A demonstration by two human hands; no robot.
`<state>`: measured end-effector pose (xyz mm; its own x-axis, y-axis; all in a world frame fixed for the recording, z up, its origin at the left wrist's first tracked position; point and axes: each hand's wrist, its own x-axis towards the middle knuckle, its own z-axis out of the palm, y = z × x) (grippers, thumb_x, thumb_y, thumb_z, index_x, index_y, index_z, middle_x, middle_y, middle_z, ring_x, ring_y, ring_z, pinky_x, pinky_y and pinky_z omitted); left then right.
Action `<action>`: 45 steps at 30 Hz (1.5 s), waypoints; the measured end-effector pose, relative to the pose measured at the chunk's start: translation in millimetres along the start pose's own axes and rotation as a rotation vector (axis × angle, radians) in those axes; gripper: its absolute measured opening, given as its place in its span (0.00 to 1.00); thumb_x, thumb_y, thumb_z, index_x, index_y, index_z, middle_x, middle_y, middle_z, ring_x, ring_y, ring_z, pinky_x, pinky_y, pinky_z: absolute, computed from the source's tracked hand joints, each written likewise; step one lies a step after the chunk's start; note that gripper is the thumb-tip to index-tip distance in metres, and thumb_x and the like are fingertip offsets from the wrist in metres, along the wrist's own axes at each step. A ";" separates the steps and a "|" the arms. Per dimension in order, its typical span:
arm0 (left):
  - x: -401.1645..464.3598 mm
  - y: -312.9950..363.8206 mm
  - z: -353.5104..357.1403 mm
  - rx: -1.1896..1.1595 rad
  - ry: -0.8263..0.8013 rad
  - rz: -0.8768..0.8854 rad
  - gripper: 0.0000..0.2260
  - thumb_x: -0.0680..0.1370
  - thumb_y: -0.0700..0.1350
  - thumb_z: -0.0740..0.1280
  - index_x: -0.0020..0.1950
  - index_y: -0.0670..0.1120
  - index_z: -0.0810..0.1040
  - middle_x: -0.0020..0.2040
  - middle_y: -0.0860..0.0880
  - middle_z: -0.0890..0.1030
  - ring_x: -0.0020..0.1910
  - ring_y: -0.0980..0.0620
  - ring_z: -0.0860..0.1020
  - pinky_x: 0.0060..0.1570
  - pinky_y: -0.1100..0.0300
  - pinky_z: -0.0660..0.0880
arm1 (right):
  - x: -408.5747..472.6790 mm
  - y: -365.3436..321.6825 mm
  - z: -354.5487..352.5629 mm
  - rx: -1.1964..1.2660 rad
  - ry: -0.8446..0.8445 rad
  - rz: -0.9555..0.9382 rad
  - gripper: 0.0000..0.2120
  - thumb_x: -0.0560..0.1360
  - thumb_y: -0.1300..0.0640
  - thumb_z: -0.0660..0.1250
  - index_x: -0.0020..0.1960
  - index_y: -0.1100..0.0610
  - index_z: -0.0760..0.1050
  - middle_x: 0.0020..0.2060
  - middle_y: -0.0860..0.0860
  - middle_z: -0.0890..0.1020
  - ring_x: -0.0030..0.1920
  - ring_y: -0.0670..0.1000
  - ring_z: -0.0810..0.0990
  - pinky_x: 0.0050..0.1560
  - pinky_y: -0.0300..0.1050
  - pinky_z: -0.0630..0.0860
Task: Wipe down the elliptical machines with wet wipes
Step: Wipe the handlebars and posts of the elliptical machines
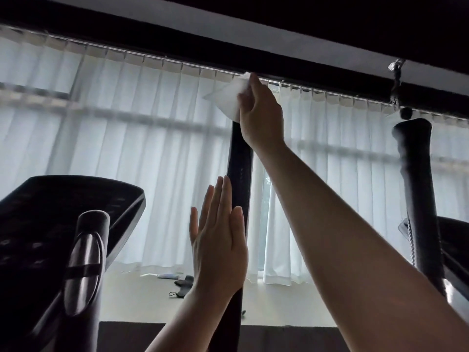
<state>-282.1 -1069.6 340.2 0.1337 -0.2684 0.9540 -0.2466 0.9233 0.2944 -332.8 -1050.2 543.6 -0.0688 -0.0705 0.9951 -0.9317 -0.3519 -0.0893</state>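
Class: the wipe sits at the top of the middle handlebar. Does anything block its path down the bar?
Yes. The left hand, open, rests flat against the handlebar lower down, below the wipe that the right hand holds.

backlit: bright daylight through white curtains (142, 138) | foreground machines near-silhouette | ceiling dark | wide-angle bending at edges | slightly soft

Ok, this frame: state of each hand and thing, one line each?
right hand: raised, grips the wipe at the handlebar's top
wet wipe: crumpled, draped over the handlebar tip
left hand: open, fingers straight, beside the handlebar
handlebar: upright
curtains: drawn, backlit
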 end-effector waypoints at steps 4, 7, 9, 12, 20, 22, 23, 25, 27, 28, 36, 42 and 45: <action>-0.3 -0.7 -0.5 0.004 0.028 0.017 0.23 0.82 0.56 0.43 0.77 0.56 0.51 0.77 0.62 0.55 0.76 0.67 0.49 0.77 0.56 0.45 | -36.5 15.1 0.2 -0.001 0.153 -0.039 0.25 0.80 0.68 0.57 0.76 0.56 0.64 0.53 0.54 0.83 0.47 0.54 0.81 0.42 0.28 0.68; -1.4 0.9 -2.0 -0.057 0.039 -0.020 0.22 0.81 0.56 0.43 0.76 0.58 0.52 0.77 0.62 0.56 0.76 0.68 0.50 0.77 0.56 0.46 | -56.6 24.3 -3.2 0.042 0.121 -0.044 0.24 0.78 0.71 0.62 0.72 0.60 0.69 0.54 0.58 0.84 0.47 0.57 0.83 0.42 0.32 0.69; -1.9 2.2 -2.8 -0.077 0.044 -0.028 0.22 0.81 0.57 0.43 0.76 0.58 0.52 0.76 0.62 0.57 0.76 0.68 0.51 0.77 0.57 0.46 | -74.9 23.6 -5.6 0.073 0.112 -0.067 0.21 0.78 0.69 0.63 0.70 0.61 0.71 0.52 0.60 0.84 0.44 0.58 0.83 0.39 0.27 0.66; -4.8 1.3 -3.8 -0.100 0.051 -0.038 0.23 0.81 0.57 0.43 0.76 0.58 0.54 0.76 0.61 0.58 0.76 0.67 0.53 0.78 0.53 0.47 | -120.4 22.7 -13.5 0.185 0.090 -0.084 0.20 0.79 0.65 0.61 0.70 0.60 0.73 0.45 0.59 0.85 0.33 0.39 0.75 0.36 0.20 0.64; -16.9 -4.5 -19.8 -0.113 -0.056 -0.002 0.24 0.81 0.61 0.45 0.78 0.59 0.54 0.79 0.60 0.57 0.78 0.63 0.53 0.77 0.44 0.52 | -158.8 22.0 -27.6 0.200 0.026 0.020 0.15 0.78 0.65 0.63 0.65 0.61 0.75 0.67 0.56 0.74 0.52 0.44 0.74 0.44 0.29 0.73; -7.1 2.7 -29.5 -0.114 -0.073 -0.019 0.22 0.79 0.63 0.45 0.74 0.65 0.50 0.75 0.70 0.52 0.75 0.70 0.50 0.78 0.53 0.50 | -131.0 12.4 -24.4 0.271 -0.040 0.074 0.20 0.80 0.63 0.63 0.71 0.60 0.67 0.71 0.55 0.70 0.58 0.44 0.71 0.49 0.24 0.69; -2.9 6.1 -34.4 -0.120 -0.067 -0.011 0.22 0.79 0.63 0.46 0.73 0.65 0.50 0.74 0.72 0.52 0.75 0.71 0.51 0.77 0.56 0.50 | -119.4 6.6 -22.3 0.293 -0.064 0.080 0.23 0.81 0.61 0.61 0.75 0.59 0.63 0.74 0.54 0.67 0.64 0.44 0.69 0.53 0.21 0.64; 0.4 10.8 -44.8 -0.131 -0.064 0.009 0.21 0.79 0.62 0.48 0.72 0.66 0.53 0.72 0.72 0.55 0.74 0.71 0.54 0.75 0.66 0.51 | -105.5 -1.3 -13.2 0.286 -0.103 0.078 0.27 0.83 0.59 0.58 0.79 0.57 0.54 0.78 0.52 0.58 0.74 0.50 0.62 0.64 0.31 0.62; -2.5 10.9 -54.9 -0.148 -0.095 -0.011 0.20 0.79 0.63 0.48 0.71 0.67 0.54 0.71 0.73 0.57 0.74 0.71 0.55 0.71 0.73 0.52 | -108.2 -3.6 -4.7 0.273 -0.084 0.090 0.25 0.84 0.58 0.54 0.80 0.56 0.53 0.79 0.53 0.56 0.76 0.55 0.62 0.70 0.47 0.67; -6.2 10.5 -59.3 -0.162 -0.120 -0.037 0.20 0.78 0.63 0.49 0.71 0.68 0.54 0.71 0.73 0.57 0.74 0.71 0.55 0.71 0.74 0.52 | -116.6 -3.0 -1.8 0.286 -0.042 0.092 0.25 0.83 0.58 0.52 0.79 0.57 0.54 0.78 0.53 0.59 0.74 0.57 0.65 0.67 0.52 0.71; -72.8 0.7 -66.4 -0.231 -0.229 -0.159 0.19 0.80 0.58 0.52 0.72 0.62 0.59 0.74 0.71 0.61 0.76 0.65 0.58 0.73 0.69 0.55 | -271.7 0.1 -4.7 0.406 0.030 0.202 0.28 0.80 0.47 0.48 0.76 0.58 0.63 0.74 0.54 0.67 0.74 0.49 0.65 0.70 0.41 0.67; -88.7 -2.7 -72.7 -0.195 -0.341 -0.253 0.19 0.81 0.59 0.53 0.72 0.59 0.63 0.73 0.68 0.65 0.73 0.67 0.62 0.72 0.69 0.59 | -366.9 -7.7 -10.8 0.423 0.033 0.293 0.25 0.80 0.59 0.52 0.76 0.53 0.65 0.74 0.48 0.68 0.74 0.42 0.63 0.70 0.34 0.64; -88.6 -2.1 -74.4 -0.254 -0.391 -0.291 0.32 0.75 0.72 0.57 0.74 0.56 0.65 0.75 0.60 0.68 0.75 0.62 0.62 0.76 0.56 0.58 | -338.1 -6.2 -10.5 0.479 0.022 0.334 0.25 0.80 0.57 0.52 0.77 0.48 0.60 0.74 0.48 0.67 0.73 0.43 0.64 0.66 0.34 0.68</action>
<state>-222.1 -1027.3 250.8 -0.2165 -0.5596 0.8000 -0.0063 0.8202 0.5720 -307.5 -1014.4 208.2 -0.3435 -0.2330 0.9098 -0.5937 -0.6967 -0.4026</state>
